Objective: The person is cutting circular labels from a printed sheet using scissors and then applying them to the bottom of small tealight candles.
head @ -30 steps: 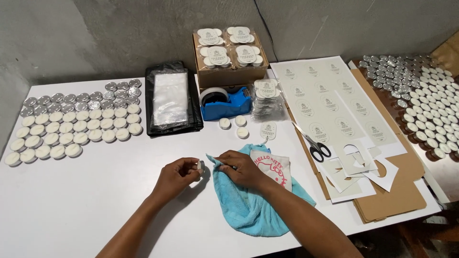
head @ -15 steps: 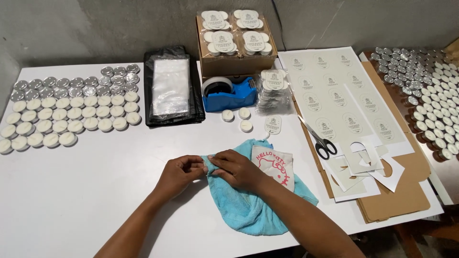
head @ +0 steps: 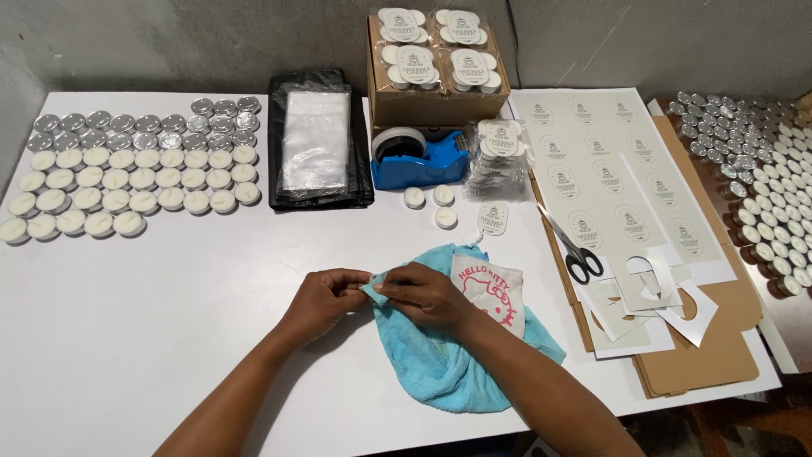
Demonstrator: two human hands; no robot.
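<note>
My left hand [head: 323,298] and my right hand [head: 425,294] meet over the white table [head: 152,338], near its front edge. A light blue cloth [head: 440,360] with a white printed patch lies under my right hand. My right fingers pinch a corner of the cloth and press it against my left fingertips. My left fingers are closed on a small tealight candle, which the cloth corner and fingers hide now.
Rows of tealight candles [head: 135,178] fill the far left, and many more [head: 753,169] lie at the right. Behind the hands are clear bags on black plastic [head: 315,140], a blue tape dispenser [head: 419,161], a cardboard box [head: 436,106], three loose candles [head: 436,203], sticker sheets [head: 609,178] and scissors [head: 575,250].
The small metal-cupped candle seen in my left fingers a second ago is now covered by the cloth corner. My hands have closed together, and the view has tilted down slightly.
</note>
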